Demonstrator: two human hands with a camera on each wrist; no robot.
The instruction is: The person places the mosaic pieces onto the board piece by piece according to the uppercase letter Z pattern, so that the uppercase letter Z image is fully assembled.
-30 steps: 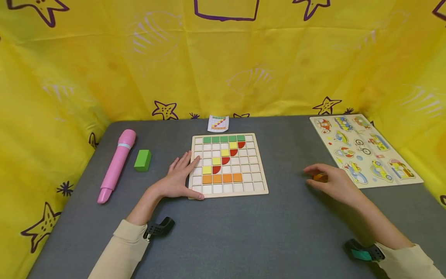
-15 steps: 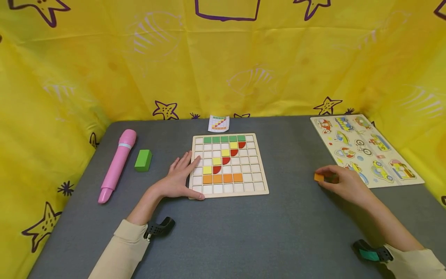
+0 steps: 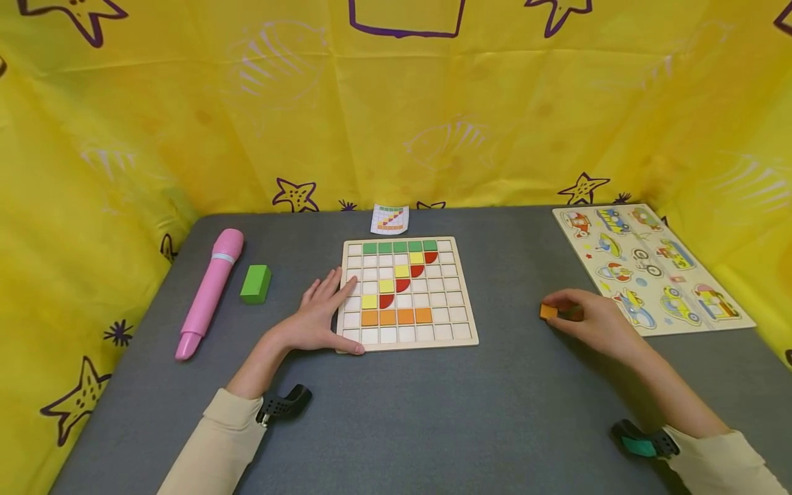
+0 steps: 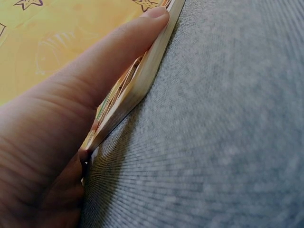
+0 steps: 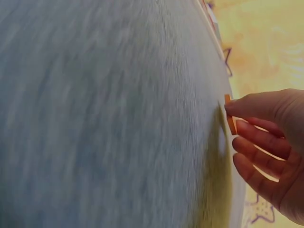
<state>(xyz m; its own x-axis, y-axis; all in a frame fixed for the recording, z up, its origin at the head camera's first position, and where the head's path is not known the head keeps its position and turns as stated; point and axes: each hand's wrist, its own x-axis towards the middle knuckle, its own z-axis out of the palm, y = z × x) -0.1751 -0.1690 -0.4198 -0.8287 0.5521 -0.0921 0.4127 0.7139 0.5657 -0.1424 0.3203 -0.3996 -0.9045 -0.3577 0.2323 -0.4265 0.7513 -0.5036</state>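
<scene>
A wooden grid board (image 3: 454, 292) lies on the table, with green tiles (image 3: 400, 246) in a row near its far edge. Yellow squares (image 3: 386, 286) and red quarter-circles (image 3: 402, 285) step diagonally down to a row of orange squares (image 3: 405, 316). My left hand (image 3: 312, 320) rests spread at the board's left side, its thumb lying along the near rim in the left wrist view. To the board's right, my right hand (image 3: 590, 322) pinches an orange square tile (image 3: 548, 311) between thumb and fingertips, above the table. The tile (image 5: 230, 115) is seen edge-on in the right wrist view.
Behind the board is a small pattern card (image 3: 390, 219). A green block (image 3: 256, 284) and a pink microphone-shaped toy (image 3: 210, 295) lie on the left. A wooden picture puzzle (image 3: 656, 275) lies at right. Yellow cloth (image 3: 396, 124) hangs behind the table.
My right hand first drew right, then came back left, and the orange tile now shows at its fingertips. The left hand and the board stay in place.
</scene>
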